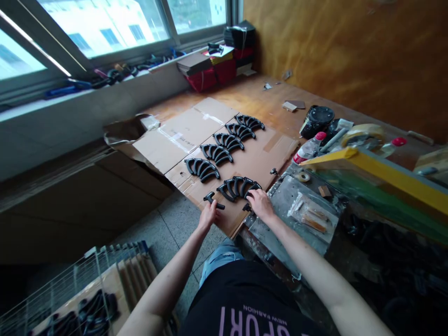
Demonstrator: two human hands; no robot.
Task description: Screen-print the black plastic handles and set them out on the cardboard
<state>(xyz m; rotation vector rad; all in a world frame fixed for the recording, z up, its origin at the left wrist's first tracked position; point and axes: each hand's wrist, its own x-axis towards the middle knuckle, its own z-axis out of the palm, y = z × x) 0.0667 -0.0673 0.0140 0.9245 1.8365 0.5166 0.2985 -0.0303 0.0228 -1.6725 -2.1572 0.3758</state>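
My left hand [207, 216] grips a black T-shaped handle-like part [210, 198] over the front edge of a flattened cardboard sheet [233, 220]. A front row of similar black curved parts [236, 186] lies fanned out just beyond both hands. At the right end of that row, my right hand [262, 205] has its fingers closed on one of the curved parts [255, 187]; its fingertips partly cover it. Right by that hand sits a small black piece [247, 207]. Behind, several more fanned groups of these parts [202, 170] run diagonally away across the cardboard.
On the right stand a plastic bottle [310, 147], a black tub [318, 119] and a yellow-edged frame [353, 155]. A plastic bag [311, 213] lies nearer. At lower left is a wire rack [75, 280] holding black parts. Red boxes [205, 80] stand by the window.
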